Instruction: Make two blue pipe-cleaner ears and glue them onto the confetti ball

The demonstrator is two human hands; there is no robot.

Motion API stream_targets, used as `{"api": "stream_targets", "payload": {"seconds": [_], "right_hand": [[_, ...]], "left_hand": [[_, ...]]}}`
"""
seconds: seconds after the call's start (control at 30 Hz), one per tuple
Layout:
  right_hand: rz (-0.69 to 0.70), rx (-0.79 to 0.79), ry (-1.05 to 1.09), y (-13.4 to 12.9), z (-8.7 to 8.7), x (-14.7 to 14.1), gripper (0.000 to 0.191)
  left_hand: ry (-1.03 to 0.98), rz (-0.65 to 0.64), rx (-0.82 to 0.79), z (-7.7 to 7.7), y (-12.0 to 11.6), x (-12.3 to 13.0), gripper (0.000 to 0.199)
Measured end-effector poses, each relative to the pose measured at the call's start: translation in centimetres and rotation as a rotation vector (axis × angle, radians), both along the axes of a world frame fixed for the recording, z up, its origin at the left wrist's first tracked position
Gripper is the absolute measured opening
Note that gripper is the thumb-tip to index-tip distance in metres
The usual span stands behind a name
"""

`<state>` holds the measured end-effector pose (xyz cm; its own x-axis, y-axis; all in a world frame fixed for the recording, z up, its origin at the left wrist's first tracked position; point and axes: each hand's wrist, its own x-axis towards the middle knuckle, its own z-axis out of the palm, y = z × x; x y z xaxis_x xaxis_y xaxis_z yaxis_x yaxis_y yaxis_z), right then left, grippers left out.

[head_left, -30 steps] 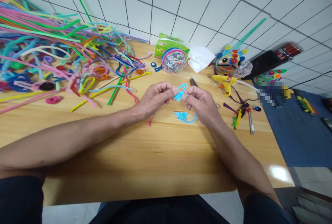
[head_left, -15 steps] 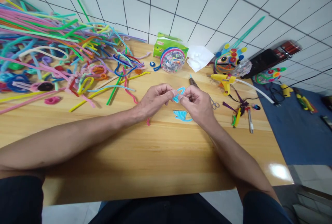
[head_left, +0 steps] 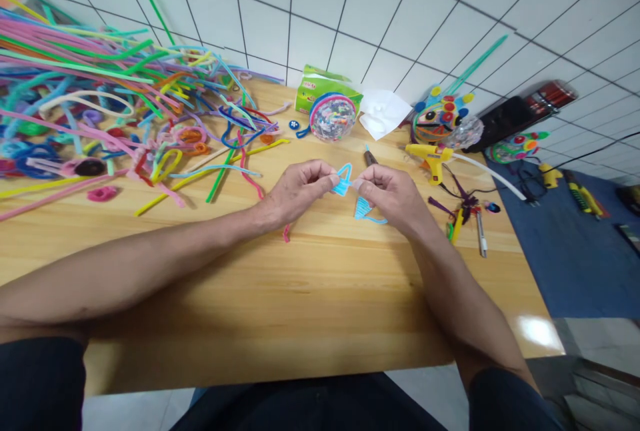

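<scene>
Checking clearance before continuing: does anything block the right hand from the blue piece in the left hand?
Nothing visible does: the right hand is close beside the blue piece in the left hand. The second blue piece lies outside that gap.

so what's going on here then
A person is working at a wooden table with bare hands. The left hand pinches a small blue piece, bent into a loop at its top. The right hand has its fingertips close by; whether they grip a strand is unclear. A second blue piece shows just below the right hand's fingers. Pipe cleaners are heaped on the left, and a glue gun is on the right.
</scene>
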<state>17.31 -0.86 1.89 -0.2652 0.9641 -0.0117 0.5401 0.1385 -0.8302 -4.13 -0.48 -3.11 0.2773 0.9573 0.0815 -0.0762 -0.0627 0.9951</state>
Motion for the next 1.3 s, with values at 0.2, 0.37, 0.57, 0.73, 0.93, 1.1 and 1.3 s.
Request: {"api": "stream_targets", "payload": {"seconds": [0.2, 0.37, 0.57, 0.73, 0.93, 1.1, 1.3], "right_hand": [[0.0, 0.027, 0.006, -0.2, 0.0, -0.3, 0.02], [0.005, -0.059, 0.021, -0.2, -0.1, -0.3, 0.013], [-0.025, 0.015, -0.029, -0.4, 0.1, -0.2, 0.01], [0.032, -0.011, 0.014, -0.5, 0.4, -0.5, 0.02], [-0.007, -0.082, 0.125, -0.5, -0.3, -1.0, 0.02], [-0.112, -0.058, 0.161, -0.4, -0.6, -1.3, 0.018], [-0.124, -0.037, 0.162, -0.7, -1.2, -2.0, 0.017]], "left_hand": [[0.0, -0.019, -0.002, -0.1, 0.0, 0.0, 0.045], [-0.019, -0.02, -0.003, 0.1, 0.0, -0.1, 0.044], [-0.013, -0.062, 0.034, -0.1, -0.1, -0.1, 0.042], [-0.01, -0.048, 0.029, -0.1, -0.1, 0.0, 0.041], [0.049, -0.069, 0.072, -0.2, -0.3, -0.2, 0.04], [0.354, 0.12, 0.591, -0.8, -0.9, -0.5, 0.03], [0.779, 0.186, 0.941, -1.6, -0.6, -0.6, 0.022]]}}
